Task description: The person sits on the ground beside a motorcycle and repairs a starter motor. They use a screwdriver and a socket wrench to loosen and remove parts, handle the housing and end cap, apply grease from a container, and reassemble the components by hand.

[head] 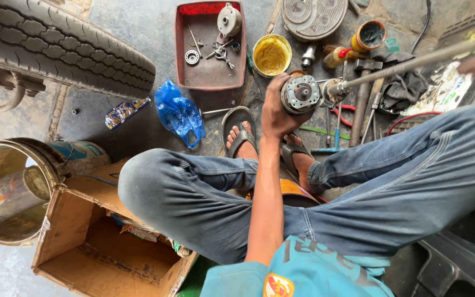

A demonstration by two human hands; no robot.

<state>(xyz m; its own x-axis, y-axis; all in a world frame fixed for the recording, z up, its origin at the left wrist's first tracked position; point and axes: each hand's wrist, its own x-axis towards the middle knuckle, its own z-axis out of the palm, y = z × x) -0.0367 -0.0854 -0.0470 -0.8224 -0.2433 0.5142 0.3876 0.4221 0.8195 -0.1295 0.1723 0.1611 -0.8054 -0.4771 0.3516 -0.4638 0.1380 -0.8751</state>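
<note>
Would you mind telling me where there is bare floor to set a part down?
Bare concrete lies between the tyre and the red tray, above the blue bag. Right of the yellow tin, tools and rags crowd the floor.

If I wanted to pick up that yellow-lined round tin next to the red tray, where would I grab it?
The yellow tin stands upright with its mouth open upward, and its inside looks coated in yellow grease. Probably best to come from above and clasp the outer wall just below the rim, on the side away from the red tray, fingers kept outside.
</note>
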